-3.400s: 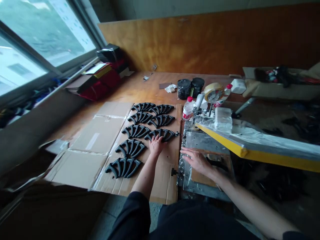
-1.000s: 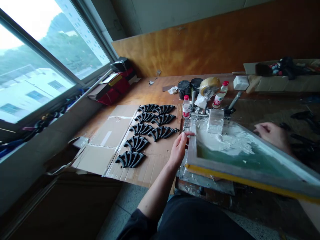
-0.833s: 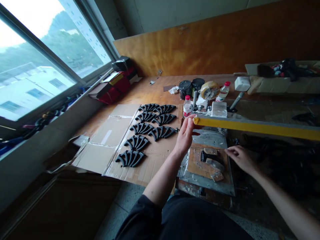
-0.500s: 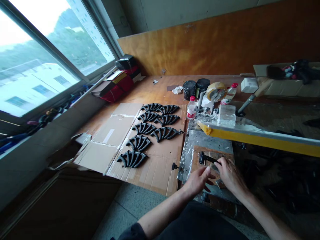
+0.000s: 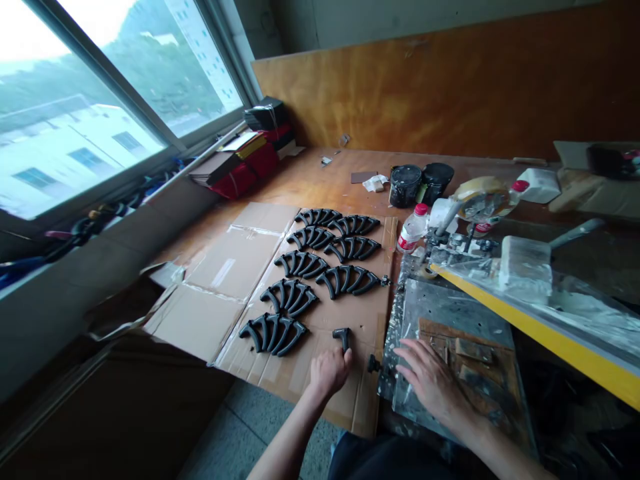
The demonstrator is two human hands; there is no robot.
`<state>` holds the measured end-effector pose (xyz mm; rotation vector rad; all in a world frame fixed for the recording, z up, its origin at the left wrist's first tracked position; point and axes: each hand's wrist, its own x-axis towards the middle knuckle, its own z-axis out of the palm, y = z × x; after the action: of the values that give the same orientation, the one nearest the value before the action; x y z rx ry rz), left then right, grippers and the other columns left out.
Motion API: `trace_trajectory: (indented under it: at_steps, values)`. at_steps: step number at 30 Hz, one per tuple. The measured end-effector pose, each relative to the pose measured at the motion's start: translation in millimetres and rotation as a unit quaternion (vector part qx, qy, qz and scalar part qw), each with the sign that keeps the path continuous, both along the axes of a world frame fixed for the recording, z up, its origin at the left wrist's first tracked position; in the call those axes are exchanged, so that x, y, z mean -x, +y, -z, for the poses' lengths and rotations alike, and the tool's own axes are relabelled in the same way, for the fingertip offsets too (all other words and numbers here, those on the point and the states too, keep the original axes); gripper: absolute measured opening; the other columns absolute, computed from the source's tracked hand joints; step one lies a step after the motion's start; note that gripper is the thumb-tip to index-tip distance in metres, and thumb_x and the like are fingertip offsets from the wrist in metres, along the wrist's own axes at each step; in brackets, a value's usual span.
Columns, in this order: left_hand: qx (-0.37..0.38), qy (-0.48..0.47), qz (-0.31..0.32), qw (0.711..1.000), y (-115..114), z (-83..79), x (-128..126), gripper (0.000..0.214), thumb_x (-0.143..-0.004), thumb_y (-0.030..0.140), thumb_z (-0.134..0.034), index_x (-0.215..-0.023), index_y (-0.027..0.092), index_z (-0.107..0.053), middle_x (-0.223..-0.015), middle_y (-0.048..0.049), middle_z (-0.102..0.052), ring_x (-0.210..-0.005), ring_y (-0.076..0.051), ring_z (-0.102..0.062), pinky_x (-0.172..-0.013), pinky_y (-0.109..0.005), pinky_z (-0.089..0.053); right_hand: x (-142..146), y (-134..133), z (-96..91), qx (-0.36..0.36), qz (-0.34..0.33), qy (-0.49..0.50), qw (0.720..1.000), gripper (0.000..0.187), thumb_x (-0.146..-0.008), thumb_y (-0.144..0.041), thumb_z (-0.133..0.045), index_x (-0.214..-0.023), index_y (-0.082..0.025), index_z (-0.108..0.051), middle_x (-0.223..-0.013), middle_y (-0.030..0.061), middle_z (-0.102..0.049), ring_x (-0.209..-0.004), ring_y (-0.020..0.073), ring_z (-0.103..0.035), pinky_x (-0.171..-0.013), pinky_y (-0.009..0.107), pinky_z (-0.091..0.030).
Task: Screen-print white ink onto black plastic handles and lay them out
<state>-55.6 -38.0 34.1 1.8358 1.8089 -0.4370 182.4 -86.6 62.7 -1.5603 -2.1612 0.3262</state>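
My left hand [image 5: 330, 372] is closed round the lower end of a black T-shaped handle [image 5: 342, 335], just over the front of the cardboard sheet [image 5: 320, 327]. The handle's wider head points away from me. Fanned groups of similar curved black handles [image 5: 274, 333] lie in two columns on the cardboard, left of and beyond that hand. My right hand [image 5: 425, 377] is empty, its fingers spread above the left part of the metal plate [image 5: 415, 300]. Beside it, a worn brown board [image 5: 435, 328] with small blocks is fixed on the plate.
A yellow-edged screen frame [image 5: 540, 333] is raised at the right, carrying a white block [image 5: 525, 267]. Behind stand a red-capped bottle [image 5: 413, 229], two black tubs [image 5: 405, 185] and a tape roll [image 5: 480, 198]. A black knob [image 5: 373, 363] juts from the plate's left edge.
The black handle has passed from my right hand to my left and moved left from the board to over the cardboard. My right hand has opened. The view has shifted, and the frame appears tilted differently.
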Motion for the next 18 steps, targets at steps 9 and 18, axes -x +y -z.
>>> trace_trajectory:
  at_steps: [9,18]
  values:
    - [-0.186,-0.067,0.041,0.979,148,-6.7,-5,0.043,-0.097,0.047,-0.025,-0.114,0.025,-0.059,-0.098,-0.0083,-0.07,-0.089,-0.022,-0.068,-0.074,-0.03,-0.047,-38,-2,22.7,0.004,0.083,0.0,0.997,0.027,-0.095,-0.039,-0.044,-0.103,-0.027,-0.066,-0.11,0.0058,-0.067,-0.1,0.0217,-0.064,-0.083,0.035,-0.055]
    - [-0.185,-0.024,-0.028,0.982,294,19.4,-38,0.034,-0.092,0.037,-0.04,-0.113,0.019,-0.061,-0.1,-0.0134,-0.07,-0.098,-0.027,-0.066,-0.082,-0.037,-0.048,-48,7,16.3,-0.043,0.069,-0.079,0.994,0.032,-0.096,-0.042,-0.04,-0.103,-0.027,-0.067,-0.106,0.0023,-0.071,-0.091,0.0165,-0.069,-0.074,0.026,-0.057]
